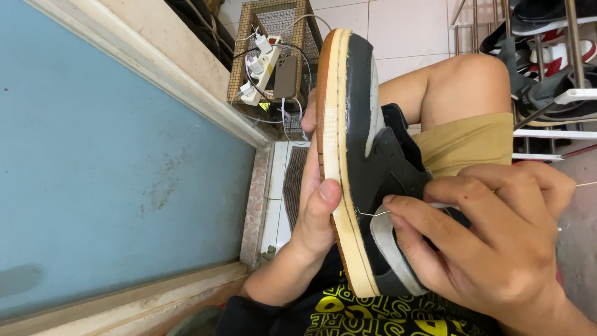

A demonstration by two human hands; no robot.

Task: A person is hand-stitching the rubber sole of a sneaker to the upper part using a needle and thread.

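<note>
Both hands grip the sneaker (364, 155) between them.

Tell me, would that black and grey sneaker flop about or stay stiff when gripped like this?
The sneaker probably keeps its shape: its thick cream sole runs straight although the left hand supports it only near the middle. The upper looks softer, likely yielding under the right hand. It seems light.

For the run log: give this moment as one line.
left hand: grips sneaker by sole | right hand: pinches needle at sole seam, thread trailing | behind: shoe rack
</note>
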